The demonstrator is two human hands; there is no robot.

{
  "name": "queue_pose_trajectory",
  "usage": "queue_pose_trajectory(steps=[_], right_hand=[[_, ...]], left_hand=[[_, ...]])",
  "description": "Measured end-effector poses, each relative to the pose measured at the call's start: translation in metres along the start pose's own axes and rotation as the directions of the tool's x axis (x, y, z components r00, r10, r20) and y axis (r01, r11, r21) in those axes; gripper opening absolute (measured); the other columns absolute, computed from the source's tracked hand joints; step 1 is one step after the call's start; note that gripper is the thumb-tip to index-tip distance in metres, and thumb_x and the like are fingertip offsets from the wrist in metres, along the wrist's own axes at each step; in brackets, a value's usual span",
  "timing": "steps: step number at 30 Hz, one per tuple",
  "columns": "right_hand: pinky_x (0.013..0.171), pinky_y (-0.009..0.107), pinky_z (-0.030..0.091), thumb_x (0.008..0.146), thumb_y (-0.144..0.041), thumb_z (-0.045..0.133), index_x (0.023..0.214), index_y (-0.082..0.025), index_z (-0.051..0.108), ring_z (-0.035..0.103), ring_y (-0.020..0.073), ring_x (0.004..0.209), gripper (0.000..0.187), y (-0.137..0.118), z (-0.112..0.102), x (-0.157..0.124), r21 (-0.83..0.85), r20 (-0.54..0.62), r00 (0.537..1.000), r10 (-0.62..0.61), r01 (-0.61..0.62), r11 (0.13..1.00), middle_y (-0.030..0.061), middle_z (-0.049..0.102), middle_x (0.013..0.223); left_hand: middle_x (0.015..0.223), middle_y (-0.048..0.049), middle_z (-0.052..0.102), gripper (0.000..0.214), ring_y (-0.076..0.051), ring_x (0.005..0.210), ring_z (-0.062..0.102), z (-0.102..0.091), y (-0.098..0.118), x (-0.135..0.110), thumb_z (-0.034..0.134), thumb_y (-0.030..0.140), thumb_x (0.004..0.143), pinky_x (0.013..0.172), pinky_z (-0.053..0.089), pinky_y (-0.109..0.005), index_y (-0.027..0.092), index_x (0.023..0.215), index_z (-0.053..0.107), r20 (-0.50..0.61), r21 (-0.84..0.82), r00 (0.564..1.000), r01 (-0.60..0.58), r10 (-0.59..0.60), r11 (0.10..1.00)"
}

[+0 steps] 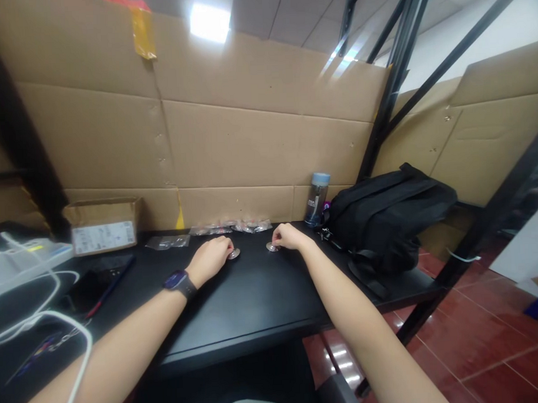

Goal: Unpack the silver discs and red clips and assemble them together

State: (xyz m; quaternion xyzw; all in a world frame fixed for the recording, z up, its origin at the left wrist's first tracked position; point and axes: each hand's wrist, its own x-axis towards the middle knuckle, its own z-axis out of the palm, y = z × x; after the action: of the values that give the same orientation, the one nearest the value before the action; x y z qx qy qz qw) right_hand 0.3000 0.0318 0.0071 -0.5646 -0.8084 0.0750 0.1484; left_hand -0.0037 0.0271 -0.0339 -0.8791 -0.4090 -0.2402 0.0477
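Observation:
My left hand [212,258], with a dark watch [176,281] on its wrist, pinches a small clear round disc [234,254], by its look a suction cup, at the black tabletop [237,302]. To the right, my right hand [289,236] has its fingers closed on the top of a second clear disc [271,247] of the same kind. Both discs sit low at the table surface, a short gap apart. The fingers partly cover each one. Behind them lie several small clear plastic packets [252,226], their contents too blurred to tell.
A black backpack [384,221] and a bottle with a blue lid [317,200] stand at the right. On the left are an open cardboard box [104,228], a phone [102,281], a white power strip [28,263] and a loose white cable [82,331]. A cardboard wall [249,126] closes the back.

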Motion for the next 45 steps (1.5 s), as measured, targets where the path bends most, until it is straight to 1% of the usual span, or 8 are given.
queue_pose_trajectory(steps=[11,16,19,23,28,32,39,45], right_hand=[[0.072,0.022,0.051,0.086,-0.013,0.068,0.078,-0.017,0.077,0.074,0.0175,0.076,0.013,-0.023,0.003,0.003,0.081,0.009,0.998,-0.065,0.064,0.995,0.0048,0.080,0.079],[0.076,0.024,0.052,0.089,-0.018,0.066,0.078,-0.018,0.075,0.074,0.0178,0.078,0.014,-0.033,0.005,0.013,0.241,-0.224,0.973,-0.064,0.119,0.963,0.0049,0.079,0.082],[0.074,0.025,0.054,0.089,-0.021,0.066,0.082,-0.017,0.074,0.075,0.0177,0.077,0.012,-0.040,0.009,0.013,0.411,-0.329,0.943,0.052,0.094,0.907,0.0058,0.080,0.085],[0.077,0.027,0.057,0.089,-0.024,0.066,0.084,-0.017,0.074,0.076,0.0188,0.080,0.012,-0.052,0.016,0.008,0.474,-0.327,0.945,0.026,0.140,0.869,0.0070,0.080,0.087],[0.083,0.031,0.059,0.090,-0.028,0.066,0.088,-0.017,0.074,0.075,0.0196,0.084,0.014,-0.071,0.019,0.002,0.476,-0.384,0.923,-0.032,0.228,0.849,0.0087,0.079,0.094],[0.082,0.031,0.060,0.088,-0.029,0.067,0.089,-0.017,0.073,0.075,0.0197,0.086,0.013,-0.080,0.018,0.000,0.470,-0.504,0.863,-0.041,0.314,0.825,0.0093,0.079,0.100],[0.077,0.030,0.058,0.091,-0.029,0.064,0.088,-0.018,0.074,0.073,0.0195,0.084,0.015,-0.088,0.018,-0.002,0.369,-0.628,0.774,-0.084,0.391,0.843,0.0082,0.078,0.096],[0.075,0.029,0.055,0.091,-0.028,0.064,0.086,-0.019,0.074,0.070,0.0186,0.081,0.014,-0.098,0.027,-0.003,0.303,-0.553,0.811,-0.193,0.411,0.860,0.0064,0.077,0.090]], left_hand=[[0.089,-0.0075,0.070,0.020,-0.021,0.084,0.064,-0.008,0.012,0.006,0.048,0.020,0.097,0.077,0.043,-0.031,0.019,0.083,0.063,-0.062,-0.153,0.997,0.028,-0.038,0.988],[0.083,-0.0036,0.073,0.023,-0.018,0.075,0.067,0.001,0.020,0.019,0.051,0.028,0.097,0.075,0.046,-0.030,0.020,0.084,0.068,-0.110,-0.401,0.980,0.106,-0.163,0.910],[0.085,-0.0042,0.076,0.021,-0.019,0.078,0.071,0.011,0.018,0.020,0.059,0.035,0.093,0.077,0.051,-0.031,0.020,0.087,0.072,-0.042,-0.594,0.948,0.229,-0.314,0.771],[0.082,-0.0090,0.077,0.031,-0.022,0.078,0.073,0.012,0.014,0.014,0.075,0.043,0.081,0.076,0.057,-0.033,0.014,0.091,0.073,0.059,-0.840,0.870,0.308,-0.489,0.446],[0.085,-0.0120,0.077,0.041,-0.019,0.079,0.074,-0.001,0.021,0.008,0.090,0.038,0.068,0.083,0.060,-0.033,0.009,0.092,0.074,0.183,-0.964,0.827,0.256,-0.531,0.068],[0.094,-0.0133,0.077,0.033,-0.016,0.083,0.074,-0.005,0.027,0.007,0.090,0.027,0.072,0.088,0.059,-0.032,0.008,0.093,0.074,0.220,-0.974,0.821,0.210,-0.527,-0.080],[0.096,-0.0124,0.077,0.024,-0.015,0.083,0.073,-0.009,0.030,0.006,0.086,0.023,0.077,0.092,0.058,-0.033,0.008,0.093,0.075,0.219,-0.976,0.825,0.196,-0.521,-0.100],[0.098,-0.0131,0.076,0.033,-0.015,0.083,0.072,-0.008,0.034,0.004,0.089,0.030,0.073,0.088,0.058,-0.031,0.008,0.094,0.076,0.193,-0.981,0.866,0.175,-0.462,-0.083]])
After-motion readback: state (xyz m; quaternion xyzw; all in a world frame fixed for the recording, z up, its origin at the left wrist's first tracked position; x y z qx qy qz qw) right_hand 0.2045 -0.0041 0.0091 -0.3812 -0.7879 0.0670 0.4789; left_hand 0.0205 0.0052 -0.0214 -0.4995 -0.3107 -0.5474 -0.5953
